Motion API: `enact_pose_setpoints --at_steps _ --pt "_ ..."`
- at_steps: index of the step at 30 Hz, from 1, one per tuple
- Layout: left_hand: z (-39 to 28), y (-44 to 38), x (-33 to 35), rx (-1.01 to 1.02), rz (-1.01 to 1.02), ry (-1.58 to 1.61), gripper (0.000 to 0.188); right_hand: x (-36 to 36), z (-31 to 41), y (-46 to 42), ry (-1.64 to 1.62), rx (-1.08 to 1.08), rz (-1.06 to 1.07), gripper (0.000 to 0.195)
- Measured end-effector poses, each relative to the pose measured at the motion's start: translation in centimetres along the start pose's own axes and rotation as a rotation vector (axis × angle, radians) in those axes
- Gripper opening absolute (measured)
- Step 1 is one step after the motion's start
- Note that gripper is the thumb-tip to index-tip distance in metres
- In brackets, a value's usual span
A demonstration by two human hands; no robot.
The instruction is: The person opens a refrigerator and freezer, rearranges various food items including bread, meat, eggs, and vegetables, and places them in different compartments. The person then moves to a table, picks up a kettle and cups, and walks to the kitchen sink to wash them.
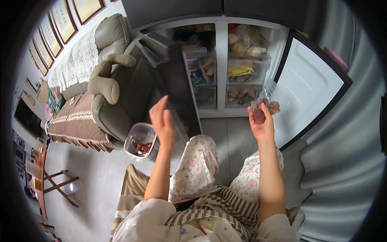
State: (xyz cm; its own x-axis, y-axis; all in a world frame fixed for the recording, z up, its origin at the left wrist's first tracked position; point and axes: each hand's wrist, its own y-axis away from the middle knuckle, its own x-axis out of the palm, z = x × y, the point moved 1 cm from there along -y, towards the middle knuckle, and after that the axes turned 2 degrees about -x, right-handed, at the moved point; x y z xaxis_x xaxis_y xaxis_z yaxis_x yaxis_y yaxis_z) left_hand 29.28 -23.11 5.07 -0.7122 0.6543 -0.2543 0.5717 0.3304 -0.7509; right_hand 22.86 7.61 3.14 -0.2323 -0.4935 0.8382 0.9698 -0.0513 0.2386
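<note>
My right hand (261, 122) grips a clear plastic bag of dark red pieces, seemingly frozen meat (259, 115), in front of the open right freezer door. My left hand (162, 122) is raised with nothing in it, fingers extended and thumb apart, near the left door. Below and left of it, a square plastic tub (126, 144) holds dark red and yellowish scraps. Ahead is an open freezer compartment (222, 69) with a white divider. Its right side has clear drawers with bagged food and a yellow package (240, 71); the left side has more drawers with packed food.
The right freezer door (311, 78) stands open beside a grey curtain (338, 169). The dark left door (178, 84) is open next to a grey-green leather sofa (121, 121). A folding wooden table (40, 181) stands far left. My knees, in floral trousers, are before the freezer.
</note>
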Motion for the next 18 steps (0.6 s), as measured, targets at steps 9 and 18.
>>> enact_pose_setpoints --at_steps 9,18 --pt "0.5 -3.4 14.6 0.44 0.325 -0.148 0.042 -0.7 1.3 0.7 0.007 -0.028 -0.05 0.025" --pt "4.5 -9.8 23.3 0.404 0.429 -0.277 0.029 -2.3 2.3 -0.9 0.037 -0.003 -0.061 0.025"
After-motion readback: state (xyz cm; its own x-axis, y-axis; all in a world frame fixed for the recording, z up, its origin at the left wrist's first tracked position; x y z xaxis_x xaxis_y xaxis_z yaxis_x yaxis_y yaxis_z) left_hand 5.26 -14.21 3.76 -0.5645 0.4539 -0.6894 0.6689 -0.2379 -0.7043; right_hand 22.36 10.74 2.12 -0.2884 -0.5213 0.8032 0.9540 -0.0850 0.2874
